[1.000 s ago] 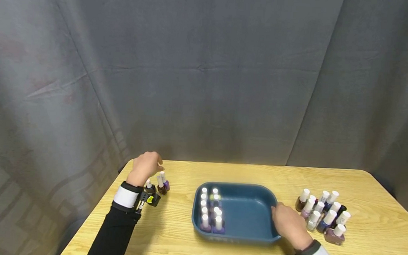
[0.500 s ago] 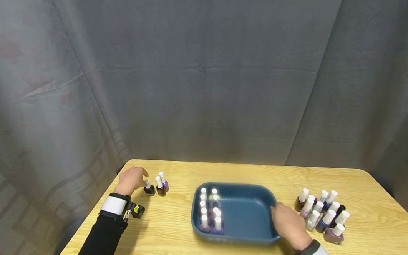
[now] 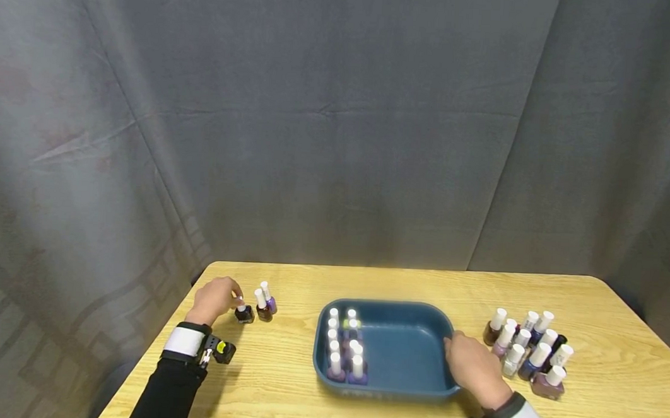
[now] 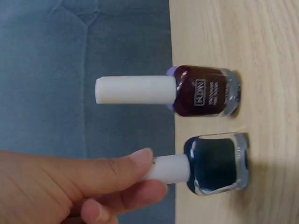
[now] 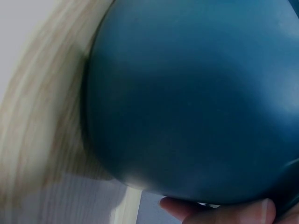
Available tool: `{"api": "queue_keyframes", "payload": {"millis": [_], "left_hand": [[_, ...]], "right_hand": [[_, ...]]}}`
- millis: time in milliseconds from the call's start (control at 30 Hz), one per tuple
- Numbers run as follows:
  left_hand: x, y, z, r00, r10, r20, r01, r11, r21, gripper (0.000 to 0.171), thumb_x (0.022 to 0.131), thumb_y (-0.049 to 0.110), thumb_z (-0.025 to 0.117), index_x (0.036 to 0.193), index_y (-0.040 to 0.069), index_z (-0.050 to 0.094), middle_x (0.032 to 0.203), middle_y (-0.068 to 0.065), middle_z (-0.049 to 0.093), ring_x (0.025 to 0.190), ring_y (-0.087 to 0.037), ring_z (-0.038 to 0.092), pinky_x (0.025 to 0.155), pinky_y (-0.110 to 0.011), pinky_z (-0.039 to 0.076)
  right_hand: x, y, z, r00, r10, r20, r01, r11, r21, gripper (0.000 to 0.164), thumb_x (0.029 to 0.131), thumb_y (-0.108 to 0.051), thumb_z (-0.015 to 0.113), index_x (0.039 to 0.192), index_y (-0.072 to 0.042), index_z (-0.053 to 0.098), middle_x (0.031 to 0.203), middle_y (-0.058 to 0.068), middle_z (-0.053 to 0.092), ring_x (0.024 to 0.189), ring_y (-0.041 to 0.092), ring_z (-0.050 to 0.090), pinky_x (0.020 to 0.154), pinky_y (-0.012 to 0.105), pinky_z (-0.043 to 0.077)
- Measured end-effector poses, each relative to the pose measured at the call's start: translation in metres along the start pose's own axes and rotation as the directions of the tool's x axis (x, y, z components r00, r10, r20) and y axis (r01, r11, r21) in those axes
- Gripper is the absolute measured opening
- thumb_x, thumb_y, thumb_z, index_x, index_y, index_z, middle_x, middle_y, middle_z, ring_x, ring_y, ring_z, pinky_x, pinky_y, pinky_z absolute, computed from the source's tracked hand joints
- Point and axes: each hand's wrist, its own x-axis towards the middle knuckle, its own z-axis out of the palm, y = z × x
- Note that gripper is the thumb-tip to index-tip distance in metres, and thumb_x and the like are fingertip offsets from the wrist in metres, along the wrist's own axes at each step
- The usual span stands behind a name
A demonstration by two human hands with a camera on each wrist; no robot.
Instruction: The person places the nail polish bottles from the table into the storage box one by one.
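My left hand [image 3: 213, 298] pinches the white cap of a dark nail polish bottle [image 4: 215, 163] between thumb and finger. That bottle stands upright on the table at the left. Close beside it is a maroon nail polish bottle [image 4: 201, 91], and a purple one [image 3: 272, 305] stands just behind. At the right end of a blue tray [image 3: 404, 354], my right hand [image 3: 473, 368] grips the rim; its fingertips [image 5: 259, 211] show at the tray's edge in the right wrist view. Two rows of white-capped nail polish bottles [image 3: 356, 375] fill the tray's left side.
Several more nail polish bottles [image 3: 547, 385] are clustered on the table right of the tray, near my right hand. The wooden table [image 3: 285, 408] ends at a grey curtain [image 3: 344, 140] behind.
My left hand has moved back left from above the maroon and purple bottles, down to the dark bottle, and has taken hold of its cap. The right hand stays on the tray.
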Motion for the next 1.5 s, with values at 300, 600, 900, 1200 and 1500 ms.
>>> {"api": "queue_keyframes", "payload": {"millis": [300,600,900,1200,1500], "left_hand": [[-0.013,0.017,-0.033,0.999,0.014,0.037,-0.014,1.0,0.015,0.009,0.075,0.016,0.071,0.067,0.014,0.069,0.054,0.004,0.06,0.049,-0.01,0.051,0.047,-0.029,0.035],[-0.03,0.066,-0.068,0.99,0.136,0.024,-0.137,0.989,0.055,0.019,0.077,0.022,0.072,0.06,0.014,0.066,0.052,0.004,0.058,0.045,-0.008,0.05,0.043,-0.024,0.034],[-0.038,0.12,-0.078,0.967,0.253,-0.04,-0.252,0.967,0.039,0.01,0.077,0.025,0.073,0.071,0.017,0.072,0.058,0.006,0.063,0.043,-0.005,0.05,0.044,-0.023,0.037],[-0.043,0.17,-0.072,0.891,0.425,-0.157,-0.431,0.902,0.0,0.014,0.075,0.034,0.074,0.075,0.02,0.073,0.062,0.01,0.063,0.05,-0.005,0.047,0.042,-0.02,0.03],[-0.054,0.21,-0.058,0.788,0.599,-0.143,-0.597,0.8,0.066,0.02,0.08,0.035,0.069,0.066,0.021,0.065,0.056,0.013,0.055,0.048,-0.001,0.04,0.042,-0.018,0.029]], "right_hand": [[-0.001,0.001,-0.001,1.0,-0.003,-0.004,0.003,1.0,0.002,0.025,0.093,-0.017,0.044,0.09,0.005,0.055,0.077,0.021,0.061,0.07,0.034,0.062,0.053,0.048,0.045],[0.0,0.002,0.0,1.0,-0.011,-0.014,0.011,1.0,0.004,0.024,0.093,-0.018,0.045,0.088,0.003,0.055,0.075,0.02,0.061,0.069,0.033,0.062,0.051,0.046,0.044],[0.001,0.004,-0.001,0.999,-0.016,-0.029,0.017,1.0,0.005,0.025,0.093,-0.018,0.045,0.086,0.003,0.056,0.073,0.019,0.061,0.067,0.035,0.061,0.05,0.047,0.044],[0.0,0.003,-0.001,1.0,-0.001,-0.014,0.001,1.0,0.003,0.025,0.093,-0.018,0.044,0.088,0.003,0.056,0.077,0.021,0.062,0.07,0.036,0.062,0.051,0.047,0.045],[0.0,0.0,0.0,1.0,-0.003,-0.007,0.003,1.0,0.004,0.025,0.093,-0.018,0.044,0.089,0.004,0.056,0.077,0.02,0.062,0.07,0.035,0.062,0.051,0.046,0.045]]}}
